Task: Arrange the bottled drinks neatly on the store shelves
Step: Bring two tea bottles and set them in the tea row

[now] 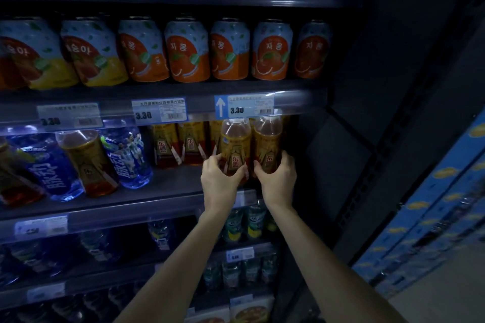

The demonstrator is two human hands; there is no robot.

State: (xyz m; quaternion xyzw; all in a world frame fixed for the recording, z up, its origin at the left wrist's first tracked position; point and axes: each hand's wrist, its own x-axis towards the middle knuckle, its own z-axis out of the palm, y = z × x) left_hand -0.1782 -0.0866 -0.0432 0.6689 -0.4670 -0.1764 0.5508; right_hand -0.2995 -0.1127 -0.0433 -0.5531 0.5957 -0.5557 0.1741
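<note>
Two amber bottled drinks with gold labels stand side by side at the right end of the middle shelf (168, 191). My left hand (220, 178) grips the base of the left amber bottle (235, 144). My right hand (278, 178) grips the base of the right amber bottle (267, 141). Both bottles are upright, their tops hidden behind the price rail. More gold-labelled bottles (178, 147) stand further back on the shelf to the left. Another amber bottle (86, 162) stands between blue bottles (126, 157) further left.
Orange and peach cans (186, 52) line the shelf above. Price tags (244, 107) hang on the rail over the held bottles. Lower shelves hold dark blue and green bottles (244, 223). Blue cartons (433, 212) are stacked at the right, beyond the dark side panel of the shelf unit.
</note>
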